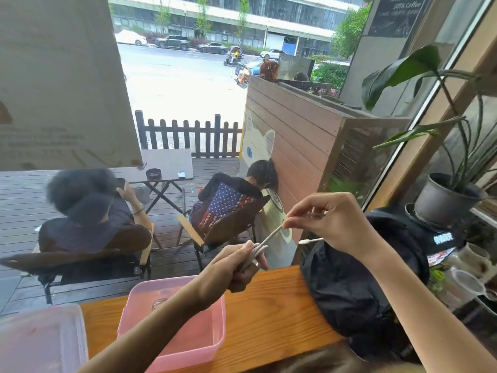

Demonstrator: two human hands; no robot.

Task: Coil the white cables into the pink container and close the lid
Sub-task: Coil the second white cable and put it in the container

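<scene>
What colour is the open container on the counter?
Translucent pink container, seen clearly in the head view, its lid off.

Your counter (271, 316): wood | on it: open pink box (188, 343), black bag (357, 286), clear lid (40, 343) seemingly at left edge

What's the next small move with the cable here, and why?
Probably one more wrap: the right hand brings its pinched stretch of white cable back to the loops bunched in the left hand. A plug end hangs loose below the right hand, so coiling looks unfinished, and the pink container sits open below.
</scene>
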